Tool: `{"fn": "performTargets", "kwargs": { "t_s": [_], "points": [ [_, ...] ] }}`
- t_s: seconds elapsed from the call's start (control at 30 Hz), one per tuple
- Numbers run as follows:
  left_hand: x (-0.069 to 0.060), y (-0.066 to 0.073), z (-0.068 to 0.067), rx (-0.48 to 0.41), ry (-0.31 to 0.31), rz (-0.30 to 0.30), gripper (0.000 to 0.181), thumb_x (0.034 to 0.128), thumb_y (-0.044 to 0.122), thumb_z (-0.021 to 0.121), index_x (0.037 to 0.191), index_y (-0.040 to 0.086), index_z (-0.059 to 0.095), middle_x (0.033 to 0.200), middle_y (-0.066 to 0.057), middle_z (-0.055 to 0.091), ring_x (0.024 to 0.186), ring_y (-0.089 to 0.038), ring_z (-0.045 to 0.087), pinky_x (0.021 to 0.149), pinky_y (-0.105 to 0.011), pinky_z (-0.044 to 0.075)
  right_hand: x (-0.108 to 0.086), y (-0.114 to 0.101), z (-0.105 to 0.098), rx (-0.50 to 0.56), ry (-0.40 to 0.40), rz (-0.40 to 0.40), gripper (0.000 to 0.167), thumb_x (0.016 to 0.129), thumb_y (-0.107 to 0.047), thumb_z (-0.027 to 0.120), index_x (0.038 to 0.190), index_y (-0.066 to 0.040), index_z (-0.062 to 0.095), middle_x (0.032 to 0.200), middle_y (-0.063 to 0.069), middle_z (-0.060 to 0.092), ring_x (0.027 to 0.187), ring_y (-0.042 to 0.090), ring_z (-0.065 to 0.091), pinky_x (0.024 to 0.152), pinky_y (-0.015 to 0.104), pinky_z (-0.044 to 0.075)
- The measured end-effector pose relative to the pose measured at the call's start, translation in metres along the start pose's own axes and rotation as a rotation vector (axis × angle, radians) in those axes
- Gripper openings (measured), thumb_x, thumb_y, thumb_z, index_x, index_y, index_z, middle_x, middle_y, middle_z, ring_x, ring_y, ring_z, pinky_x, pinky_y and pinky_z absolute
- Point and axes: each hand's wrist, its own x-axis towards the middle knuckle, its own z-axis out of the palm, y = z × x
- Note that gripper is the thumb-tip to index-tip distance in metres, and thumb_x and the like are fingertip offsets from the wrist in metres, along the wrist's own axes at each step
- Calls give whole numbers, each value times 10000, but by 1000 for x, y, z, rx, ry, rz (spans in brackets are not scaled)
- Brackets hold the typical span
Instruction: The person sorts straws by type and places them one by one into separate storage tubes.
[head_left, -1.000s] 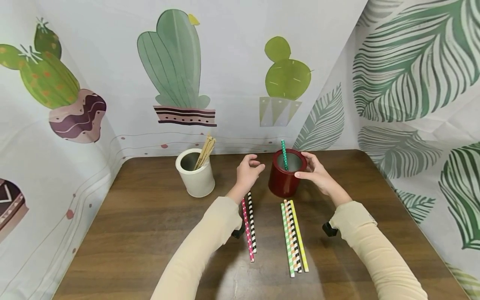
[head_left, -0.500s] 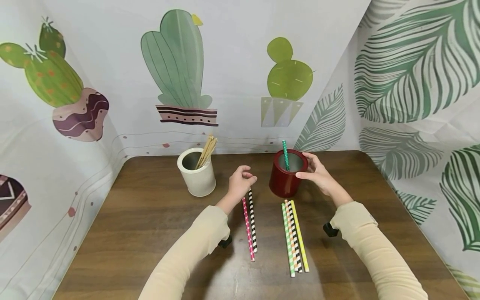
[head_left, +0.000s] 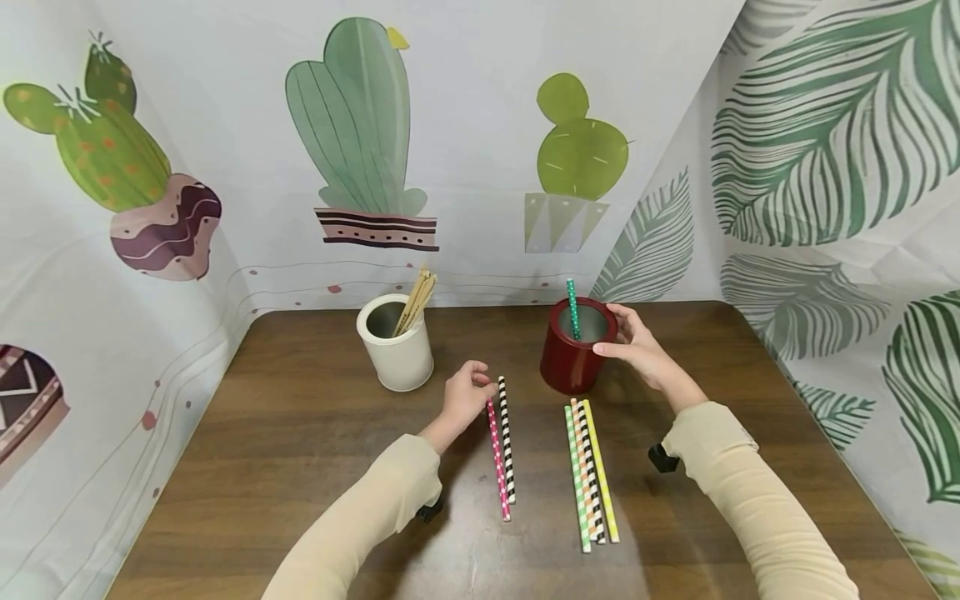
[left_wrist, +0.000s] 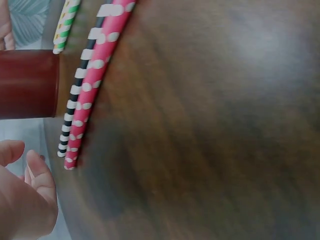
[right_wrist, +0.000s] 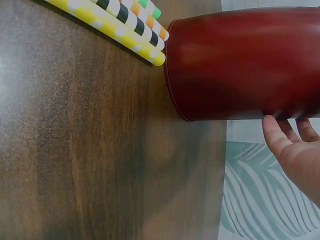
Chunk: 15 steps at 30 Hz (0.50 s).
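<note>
My left hand (head_left: 465,393) is just above the far end of a pink straw with white dots (head_left: 498,467). In the left wrist view its thumb and fingers (left_wrist: 40,172) are apart, with nothing between them. Beside the pink straw lies a black-and-white striped straw (head_left: 507,442). With thumb in front and fingers round the far side, my right hand (head_left: 637,350) grips a dark red cup (head_left: 570,367). A teal dotted straw (head_left: 573,310) stands tilted in that cup. In the right wrist view, fingertips (right_wrist: 272,125) touch the cup's wall.
Left of the hands stands a white cup (head_left: 401,360) holding several tan straws (head_left: 415,304). Green striped (head_left: 577,479), orange striped, black striped and yellow (head_left: 602,471) straws lie in front of the red cup. A patterned cloth (head_left: 480,167) hangs behind the brown table (head_left: 300,433).
My left hand has come away from beside the red cup, leftward and nearer, down to the pink straw's far end. The right hand keeps its grip on the red cup.
</note>
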Motion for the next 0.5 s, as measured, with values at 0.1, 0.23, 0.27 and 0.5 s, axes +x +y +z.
{"fn": "performTargets", "kwargs": {
  "t_s": [0.1,0.23,0.27,0.5],
  "points": [
    [-3,-4,1,49,-1,2,332,738,91,675,1038,5,562,868,-101,649,707,-183,615,557,-216,461,0,0,0,0,2,7,757,792,-86,629,1377,-125,150,1272,38,315,1113,157,354,779,163,421],
    [-9,-9,3,94,-4,16,320,717,91,694,1002,11,571,842,-91,654,687,-175,616,591,-233,457,0,-1,1,0,1,14,768,788,-93,634,1379,-126,145,1293,60,301,1138,185,340,780,163,419],
    [-10,-10,4,104,-3,15,313,711,92,700,988,18,574,836,-85,652,683,-169,614,597,-234,452,0,-1,1,0,2,15,769,788,-92,634,1380,-124,145,1296,66,298,1143,191,338,780,163,419],
    [-19,-18,9,198,18,47,273,676,98,727,904,51,585,794,-69,612,696,-174,586,642,-282,442,0,-1,1,1,0,16,762,795,-73,622,1381,-114,138,1306,86,292,1164,211,330,781,155,419]
  ]
}}
